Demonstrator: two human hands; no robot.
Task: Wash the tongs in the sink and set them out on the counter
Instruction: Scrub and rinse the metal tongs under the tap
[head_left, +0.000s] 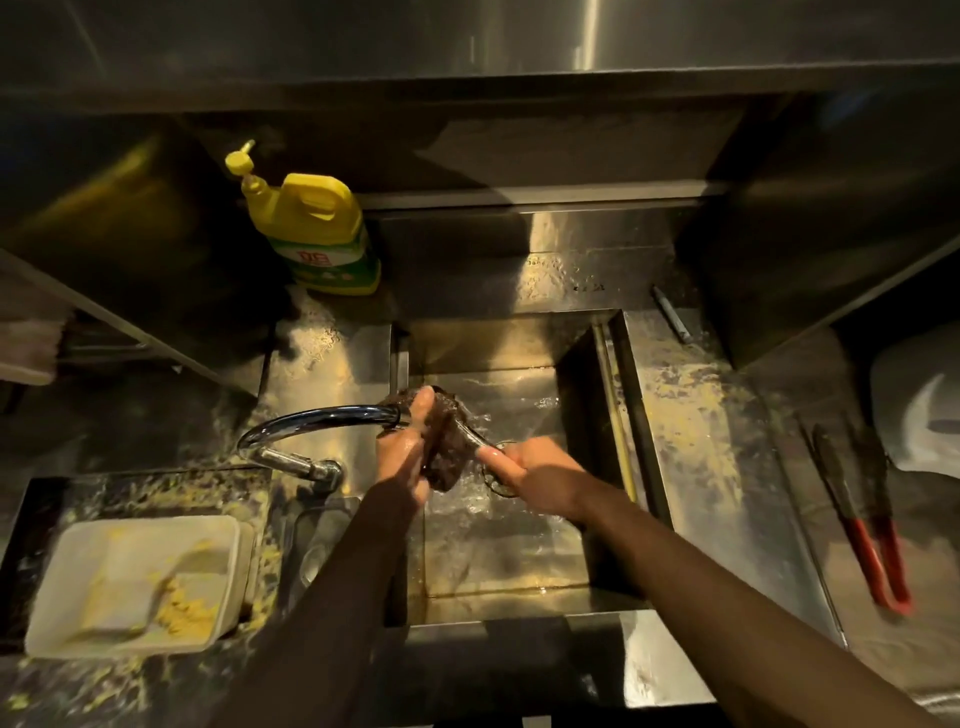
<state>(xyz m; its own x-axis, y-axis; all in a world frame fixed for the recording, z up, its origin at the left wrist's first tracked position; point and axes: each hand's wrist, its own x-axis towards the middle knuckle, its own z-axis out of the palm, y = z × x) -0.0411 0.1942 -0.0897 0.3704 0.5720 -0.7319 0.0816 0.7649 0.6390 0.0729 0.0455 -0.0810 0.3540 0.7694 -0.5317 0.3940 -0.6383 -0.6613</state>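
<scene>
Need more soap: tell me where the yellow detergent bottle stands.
In the head view, the yellow detergent bottle stands upper left, on the wet counter behind the faucet, left of the sink.

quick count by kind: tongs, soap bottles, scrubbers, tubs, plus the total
tongs: 2 (steel tongs in the right hand, red-handled tongs on the counter)
soap bottle: 1
scrubber: 1 (in the left hand)
tub: 1
total: 5
</scene>
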